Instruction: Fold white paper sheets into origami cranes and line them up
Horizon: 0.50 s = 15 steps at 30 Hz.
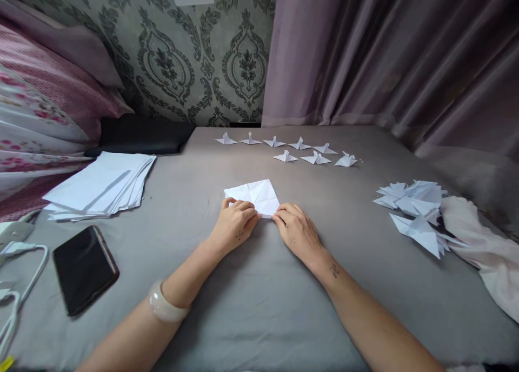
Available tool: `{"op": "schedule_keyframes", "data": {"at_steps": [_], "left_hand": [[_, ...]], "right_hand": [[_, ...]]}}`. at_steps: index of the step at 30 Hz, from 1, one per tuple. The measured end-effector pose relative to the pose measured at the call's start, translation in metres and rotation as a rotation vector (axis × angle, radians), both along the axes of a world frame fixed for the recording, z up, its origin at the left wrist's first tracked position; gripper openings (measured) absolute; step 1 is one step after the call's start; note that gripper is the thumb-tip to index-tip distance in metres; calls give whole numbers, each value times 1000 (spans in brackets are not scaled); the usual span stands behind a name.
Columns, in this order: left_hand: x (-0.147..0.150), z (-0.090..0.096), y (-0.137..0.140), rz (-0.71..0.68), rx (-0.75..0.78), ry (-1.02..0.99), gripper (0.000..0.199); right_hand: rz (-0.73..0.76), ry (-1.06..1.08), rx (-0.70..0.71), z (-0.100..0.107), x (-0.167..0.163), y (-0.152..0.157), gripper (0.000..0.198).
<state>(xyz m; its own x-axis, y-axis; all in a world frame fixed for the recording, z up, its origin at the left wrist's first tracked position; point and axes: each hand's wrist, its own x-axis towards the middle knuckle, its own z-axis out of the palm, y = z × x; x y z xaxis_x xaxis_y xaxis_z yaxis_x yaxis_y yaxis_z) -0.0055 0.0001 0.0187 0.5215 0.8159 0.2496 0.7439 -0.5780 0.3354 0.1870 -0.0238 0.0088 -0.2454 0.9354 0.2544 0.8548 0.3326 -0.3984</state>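
Note:
A creased white sheet of paper [259, 194], partly folded, lies on the grey cloth surface in front of me. My left hand [235, 223] grips its near left edge, with curled fingers and the thumb side toward the paper. At the near right corner, my right hand [295, 228] pinches the paper between thumb and fingers. Part of the near edge is hidden under my left fingers. Beyond the sheet, several small folded paper birds [299, 144] stand in two rows. More folded paper pieces [421, 199] lie heaped to the right.
A stack of white paper [93, 183] sits at the left, near a black flat case [141, 135]. Closer to me lie a phone [85, 269] and white cables [16, 307]. Pale fabric [478, 237] lies at the right edge; a curtain [308, 53] hangs behind.

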Motion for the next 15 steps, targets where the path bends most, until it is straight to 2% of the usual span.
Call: {"op": "schedule_keyframes", "data": {"at_steps": [5, 10, 15], "left_hand": [[6, 9, 12, 60, -71, 45, 26], [11, 22, 24, 28, -184, 131, 25], [18, 28, 39, 60, -278, 206, 18]], "right_hand": [[-71, 72, 15, -7, 0, 6, 15], [-95, 47, -4, -8, -1, 8, 11], [-144, -3, -34, -8, 1, 7, 10]]}}
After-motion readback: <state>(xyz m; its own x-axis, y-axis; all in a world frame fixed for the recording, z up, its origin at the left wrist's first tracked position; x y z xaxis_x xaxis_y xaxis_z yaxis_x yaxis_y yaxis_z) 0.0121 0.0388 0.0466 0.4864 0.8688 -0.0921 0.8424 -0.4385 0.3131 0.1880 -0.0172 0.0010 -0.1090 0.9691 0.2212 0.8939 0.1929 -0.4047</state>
